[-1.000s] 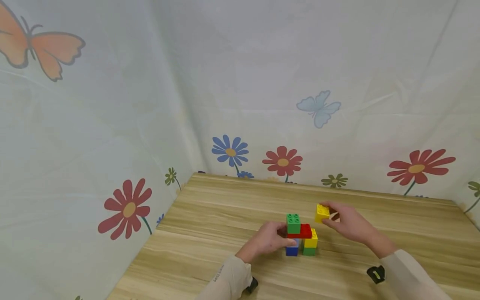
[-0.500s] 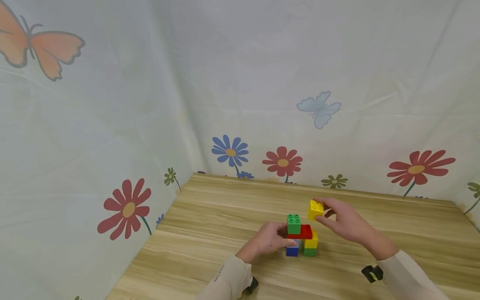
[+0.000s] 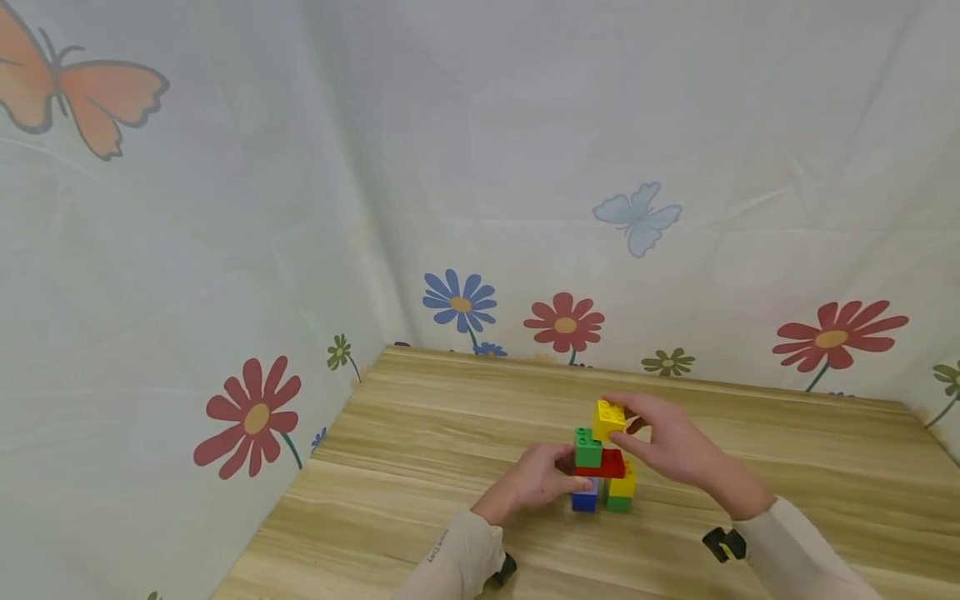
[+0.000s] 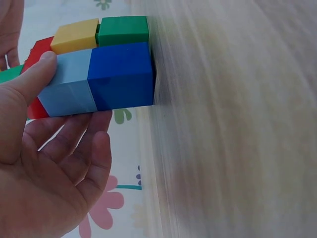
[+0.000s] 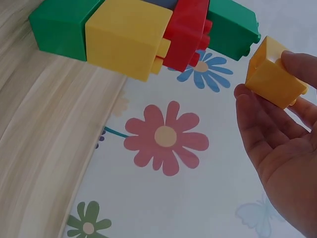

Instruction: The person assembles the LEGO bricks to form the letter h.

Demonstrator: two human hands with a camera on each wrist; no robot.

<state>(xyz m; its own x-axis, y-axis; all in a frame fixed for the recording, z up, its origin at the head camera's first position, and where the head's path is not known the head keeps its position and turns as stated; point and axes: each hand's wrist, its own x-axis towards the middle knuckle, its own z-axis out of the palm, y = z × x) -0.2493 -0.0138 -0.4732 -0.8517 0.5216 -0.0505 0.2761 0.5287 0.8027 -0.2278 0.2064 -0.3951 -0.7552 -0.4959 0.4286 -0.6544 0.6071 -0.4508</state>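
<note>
A small structure of toy building blocks stands on the table. Its left column has a dark blue block (image 4: 121, 76) below a light blue block (image 4: 69, 79). A second column has a green block (image 5: 64, 29) under a yellow block (image 5: 126, 37). The red block (image 5: 187, 34) bridges both columns, and another green block (image 3: 588, 448) sits on its left end. My left hand (image 3: 537, 477) grips the structure at the light blue block, thumb in front, fingers behind. Above the red block, my right hand (image 3: 671, 437) pinches a loose yellow block (image 5: 275, 74), apart from the upper green block in the right wrist view.
The wood-grain table (image 3: 435, 408) reaches back to a pale curtain (image 3: 480, 167) printed with flowers and butterflies. Black wrist-worn pieces show by both cuffs, one of them a black clip (image 3: 724, 544) at the right sleeve.
My right hand has carried the loose yellow block leftward, from right of the structure to beside and above the upper green block. My left hand stays where it was.
</note>
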